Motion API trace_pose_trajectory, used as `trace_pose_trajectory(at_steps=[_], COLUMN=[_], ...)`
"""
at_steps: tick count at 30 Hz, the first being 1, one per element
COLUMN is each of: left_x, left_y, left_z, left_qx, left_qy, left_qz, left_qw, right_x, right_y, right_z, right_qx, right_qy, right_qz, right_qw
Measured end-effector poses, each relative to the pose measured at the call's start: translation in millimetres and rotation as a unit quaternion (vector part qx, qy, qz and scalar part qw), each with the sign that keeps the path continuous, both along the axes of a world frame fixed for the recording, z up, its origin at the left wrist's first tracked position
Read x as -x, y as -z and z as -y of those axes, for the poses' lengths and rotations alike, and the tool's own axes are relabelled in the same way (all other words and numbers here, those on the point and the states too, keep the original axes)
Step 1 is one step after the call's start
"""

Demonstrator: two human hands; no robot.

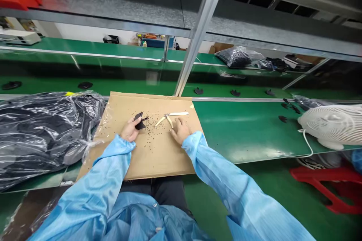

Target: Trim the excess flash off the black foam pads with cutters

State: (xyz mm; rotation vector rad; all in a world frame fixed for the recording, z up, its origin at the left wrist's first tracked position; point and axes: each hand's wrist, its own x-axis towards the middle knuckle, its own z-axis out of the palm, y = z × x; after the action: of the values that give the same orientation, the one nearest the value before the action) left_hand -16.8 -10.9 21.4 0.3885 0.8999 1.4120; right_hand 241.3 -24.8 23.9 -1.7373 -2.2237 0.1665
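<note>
Left hand (129, 129): it rests on the cardboard sheet (147, 158), and its fingers are closed around a small black part (138, 120), which is held just above the sheet.
Black part: dark, flat and small; it is in the left hand, at the left of the middle of the cardboard. Its exact shape is too small to tell.
Right hand (180, 131): it lies palm down on the cardboard, fingers loose and spread, grasping nothing. The fingertips are just beside the handles of the cutting pliers (169, 118).
Cutting pliers: cream-coloured handles, lying flat on the cardboard with the handles apart, between the two hands and a little further away from the person.
Cardboard sheet: brown, lying on the green counter (249, 131) in front of the person; many small black crumbs (149, 135) are scattered on it around the hands.
Sleeves: both arms wear a light blue coat.
Plastic bag (42, 131): large, transparent, full of dark pieces, at the left of the cardboard and touching its edge.
Fan (332, 124): white, at the right end of the counter, well apart from the hands.
Stool (333, 188): red, below the fan.
</note>
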Motion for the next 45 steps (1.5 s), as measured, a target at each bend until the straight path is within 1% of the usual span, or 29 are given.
trace_pose_trajectory(at_steps=[1,3,5,6,7,8,10,12,14,16,20,23,27,29,33,36,40,45], left_x=[1,3,5,6,6,7,7,7,6,4,2,2,3,3,5,5,6,7], left_y=[2.0,7.3,13.8,17.0,20.0,22.4,25.4,25.6,23.8,21.5,18.7,17.8,15.9,15.3,14.3,12.3,8.4,7.1], left_z=[-2,-7,-11,-13,-14,-15,-16,-16,-17,-18,-20,-21,-20,-20,-19,-18,-17,-17], left_qx=[0.002,0.002,-0.006,-0.011,-0.015,-0.018,-0.018,-0.014,-0.011,-0.005,0.008,0.012,0.020,0.021,0.016,0.019,0.038,0.036], left_qy=[0.004,0.012,0.015,0.019,0.023,0.027,0.034,0.035,0.035,0.035,0.040,0.047,0.046,0.049,0.060,0.058,0.059,0.068], left_qz=[0.003,0.007,0.013,0.017,0.021,0.023,0.025,0.026,0.031,0.034,0.031,0.033,0.039,0.041,0.050,0.058,0.054,0.060], left_qw=[1.000,1.000,1.000,1.000,0.999,0.999,0.999,0.999,0.999,0.999,0.999,0.998,0.998,0.998,0.997,0.996,0.996,0.995], right_x=[9,26,43,52,61,69,83,90,90,87,84,87,91,93,95,97,98,97], right_y=[-2.2,-4.3,-2.5,0.0,3.6,8.3,19.8,31.2,39.4,43.2,41.8,38.3,35.5,36.3,41.0,43.5,44.1,45.3], right_z=[-9,-24,-35,-37,-39,-39,-37,-34,-32,-33,-34,-30,-22,-19,-18,-19,-20,-22], right_qx=[0.018,0.056,0.081,0.085,0.082,0.071,0.036,-0.001,-0.024,-0.034,-0.068,-0.103,-0.109,-0.124,-0.191,-0.198,-0.203,-0.217], right_qy=[0.023,0.095,0.175,0.204,0.220,0.222,0.206,0.186,0.180,0.181,0.162,0.127,0.076,0.034,-0.063,-0.106,-0.120,-0.111], right_qz=[-0.004,-0.023,-0.053,-0.068,-0.079,-0.085,-0.089,-0.092,-0.098,-0.105,-0.122,-0.123,-0.115,-0.130,-0.180,-0.180,-0.167,-0.158], right_qw=[1.000,0.994,0.980,0.973,0.969,0.969,0.974,0.978,0.978,0.977,0.977,0.979,0.984,0.983,0.963,0.958,0.957,0.957])
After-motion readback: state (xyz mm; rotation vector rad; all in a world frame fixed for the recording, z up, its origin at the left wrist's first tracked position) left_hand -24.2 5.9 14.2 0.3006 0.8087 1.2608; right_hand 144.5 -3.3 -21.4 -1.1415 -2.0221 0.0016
